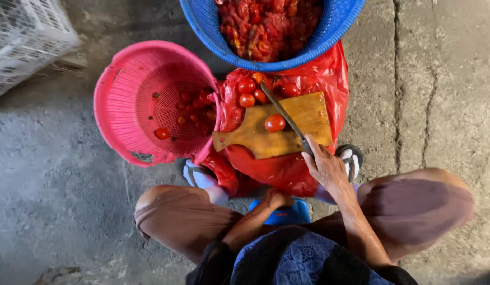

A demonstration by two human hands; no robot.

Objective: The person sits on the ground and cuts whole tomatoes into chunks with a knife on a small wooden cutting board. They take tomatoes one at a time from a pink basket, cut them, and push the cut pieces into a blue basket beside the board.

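**Count of items in view**

We count two baskets, one pink [123, 100] and one blue [205, 26]; one wooden cutting board [308, 119] bearing one whole tomato [275, 123]; one knife [284, 113]; one red plastic sheet [276, 169]; one white crate [23, 37].

place: home yard | cracked concrete floor [440, 79] | tomato baskets [123, 100]

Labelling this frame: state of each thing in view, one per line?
knife: held by right hand, blade resting on board
cutting board: flat on red bag, one whole tomato on it
pink basket: tilted, few tomatoes inside
blue basket: full of cut tomatoes
left hand: empty
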